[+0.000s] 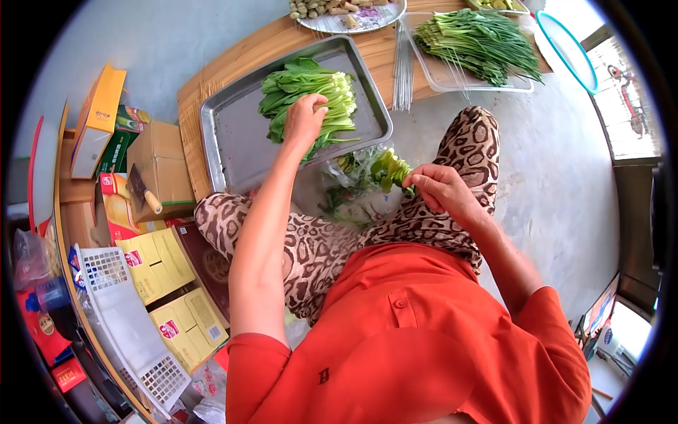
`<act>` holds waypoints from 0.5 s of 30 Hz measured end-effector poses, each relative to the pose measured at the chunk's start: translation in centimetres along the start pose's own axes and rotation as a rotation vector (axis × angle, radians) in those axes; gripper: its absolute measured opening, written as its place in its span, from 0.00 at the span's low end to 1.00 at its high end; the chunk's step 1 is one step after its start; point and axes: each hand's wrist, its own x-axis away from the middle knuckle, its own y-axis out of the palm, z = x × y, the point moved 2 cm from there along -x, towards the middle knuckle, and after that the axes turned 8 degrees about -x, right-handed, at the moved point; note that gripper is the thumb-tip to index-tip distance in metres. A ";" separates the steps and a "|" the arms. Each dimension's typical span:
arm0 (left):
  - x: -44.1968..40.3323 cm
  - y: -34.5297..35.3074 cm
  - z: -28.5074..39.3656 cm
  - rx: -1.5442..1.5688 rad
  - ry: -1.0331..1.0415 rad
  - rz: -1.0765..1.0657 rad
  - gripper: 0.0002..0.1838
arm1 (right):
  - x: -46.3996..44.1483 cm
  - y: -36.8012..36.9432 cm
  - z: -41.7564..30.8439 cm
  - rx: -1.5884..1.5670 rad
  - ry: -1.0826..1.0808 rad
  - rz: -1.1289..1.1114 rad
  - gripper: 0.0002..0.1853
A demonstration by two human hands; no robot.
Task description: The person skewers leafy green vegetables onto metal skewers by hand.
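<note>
A pile of leafy greens (pixel 282 88), pale stalks toward the right, lies in a grey metal tray (pixel 233 152) on the wooden table. My left hand (pixel 305 121) reaches over this pile, fingers curled and pinched at the stalks. My right hand (pixel 445 189), above my thigh, pinches the stalk end of a small bunch of greens (pixel 390 169). Whether a stick runs through that bunch cannot be made out. Below it, between my knees, a clear plastic bag (pixel 346 187) holds leafy scraps.
Thin skewers (pixel 402 67) lie by a clear plastic tub (pixel 441 83) of long green vegetables (pixel 480 42). A patterned plate (pixel 374 18) of food pieces stands at the back. Left are a cardboard box (pixel 162 162), a wooden-handled knife (pixel 145 192) and a white basket (pixel 131 318).
</note>
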 end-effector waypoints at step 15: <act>-1.2 2.2 0.2 -0.603 0.170 0.222 0.13 | 0.9 -0.9 0.8 -0.064 0.030 0.033 0.12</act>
